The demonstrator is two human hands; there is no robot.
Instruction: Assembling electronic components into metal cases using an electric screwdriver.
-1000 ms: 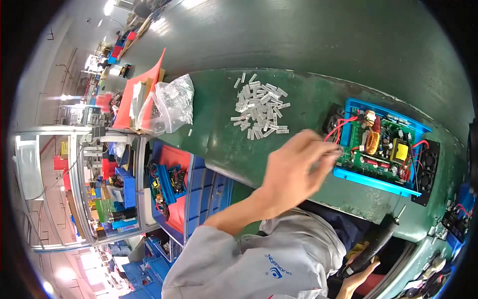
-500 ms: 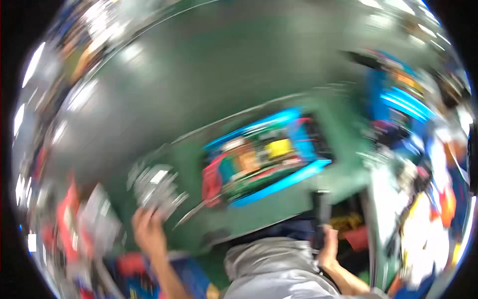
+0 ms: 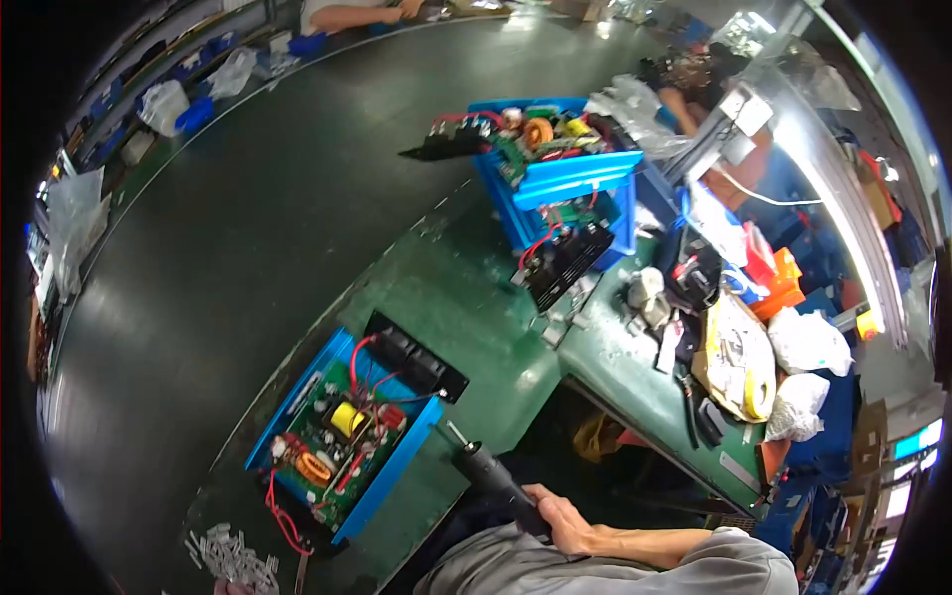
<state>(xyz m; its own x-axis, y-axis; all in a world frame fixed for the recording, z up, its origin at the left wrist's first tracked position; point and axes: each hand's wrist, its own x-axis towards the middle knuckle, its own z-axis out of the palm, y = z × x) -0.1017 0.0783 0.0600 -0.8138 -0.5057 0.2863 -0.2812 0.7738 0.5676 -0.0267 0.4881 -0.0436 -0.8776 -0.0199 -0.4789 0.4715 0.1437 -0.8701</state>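
Observation:
My right hand [image 3: 567,521] is closed around the grip of a black electric screwdriver [image 3: 491,474]. Its bare bit points up and left, toward the near corner of an open blue metal case [image 3: 389,474], apart from it. A green circuit board [image 3: 337,397] fills that case, with a yellow transformer [image 3: 347,418], a copper-wound coil [image 3: 315,469] and red wires. A black end panel [image 3: 416,355] leans out at its far end, joined by wires. Only a sliver of my left hand [image 3: 234,588] shows at the bottom edge, by a pile of small silvery pieces [image 3: 233,555]; its fingers are mostly hidden.
More blue cases [image 3: 580,174] with boards and hanging black panels stand stacked at the far right. A side table [image 3: 620,347] carries white bags [image 3: 808,342], pliers [image 3: 687,407] and an orange bin [image 3: 783,283]. Other people's arms [image 3: 362,14] show at the far edge.
My view has swung to the right, so the case and silvery pile now sit lower left. The screwdriver has tilted toward the case. My left hand has almost left the picture.

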